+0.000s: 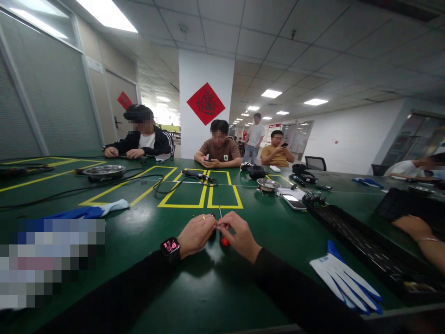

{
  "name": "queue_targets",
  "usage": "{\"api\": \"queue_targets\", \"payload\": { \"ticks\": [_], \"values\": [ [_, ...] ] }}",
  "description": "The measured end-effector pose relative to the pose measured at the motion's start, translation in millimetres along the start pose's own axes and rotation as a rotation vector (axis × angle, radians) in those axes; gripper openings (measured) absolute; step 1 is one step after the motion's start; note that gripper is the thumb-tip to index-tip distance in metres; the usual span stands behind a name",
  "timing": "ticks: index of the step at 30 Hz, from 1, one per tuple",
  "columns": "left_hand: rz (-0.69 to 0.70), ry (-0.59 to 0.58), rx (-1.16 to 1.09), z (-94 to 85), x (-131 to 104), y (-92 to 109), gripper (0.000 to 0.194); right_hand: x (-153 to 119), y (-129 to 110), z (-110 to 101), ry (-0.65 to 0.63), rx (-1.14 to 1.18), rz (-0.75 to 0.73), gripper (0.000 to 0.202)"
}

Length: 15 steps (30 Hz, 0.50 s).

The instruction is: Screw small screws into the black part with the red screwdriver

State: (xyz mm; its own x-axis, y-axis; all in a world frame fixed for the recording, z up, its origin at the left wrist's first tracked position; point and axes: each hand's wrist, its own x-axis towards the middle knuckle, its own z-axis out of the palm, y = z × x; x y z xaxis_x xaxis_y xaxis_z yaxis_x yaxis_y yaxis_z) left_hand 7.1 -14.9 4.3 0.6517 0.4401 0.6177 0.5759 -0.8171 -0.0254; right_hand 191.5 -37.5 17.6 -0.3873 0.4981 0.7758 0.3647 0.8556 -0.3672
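My left hand (196,233), with a watch (170,247) at the wrist, is held over the green table with its fingers closed together. A small dark part (213,215) shows at its fingertips; its kind is hard to make out. My right hand (240,235) pinches thumb and forefinger close against the left fingertips, on something too small to name. Between the hands, a thin metal shaft (220,212) points away from me, and a red rounded end (225,241) shows below the right fingers. They look like parts of one screwdriver, mostly covered by my hand.
A white-and-blue glove (346,280) lies at right beside a long black tray (368,246). A phone (294,202) and metal bowls (268,184) stand farther back. A black corded tool (198,175) rests by yellow tape marks. A co-worker's hand (413,230) is at far right.
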Motion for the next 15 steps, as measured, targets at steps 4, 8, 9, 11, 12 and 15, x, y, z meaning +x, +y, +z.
{"api": "queue_targets", "payload": {
  "ticks": [4, 8, 9, 11, 12, 15],
  "values": [
    [0.01, 0.003, -0.011, 0.1, -1.1, -0.4, 0.022, 0.4, 1.5, -0.1, -0.013, -0.038, -0.066, 0.008],
    [0.019, 0.015, -0.025, -1.5, -1.2, 0.5, 0.023, 0.4, 2.2, -0.4, -0.045, -0.06, -0.07, 0.007],
    [0.021, 0.022, -0.033, -2.1, -1.0, 0.8, 0.024, 0.3, 2.3, -0.2, -0.048, -0.062, -0.06, 0.008],
    [0.005, 0.039, -0.058, -3.6, -0.6, 1.0, 0.026, 0.2, 2.8, 0.3, -0.049, -0.066, -0.027, 0.008],
    [-0.026, 0.056, -0.079, -4.3, -0.4, 0.6, 0.026, 0.2, 3.2, 0.5, -0.045, -0.07, -0.008, 0.009],
    [-0.222, 0.168, -0.17, -6.3, -0.1, -2.8, 0.022, 0.8, 4.9, -0.1, -0.044, -0.109, 0.047, 0.008]
  ]
}}
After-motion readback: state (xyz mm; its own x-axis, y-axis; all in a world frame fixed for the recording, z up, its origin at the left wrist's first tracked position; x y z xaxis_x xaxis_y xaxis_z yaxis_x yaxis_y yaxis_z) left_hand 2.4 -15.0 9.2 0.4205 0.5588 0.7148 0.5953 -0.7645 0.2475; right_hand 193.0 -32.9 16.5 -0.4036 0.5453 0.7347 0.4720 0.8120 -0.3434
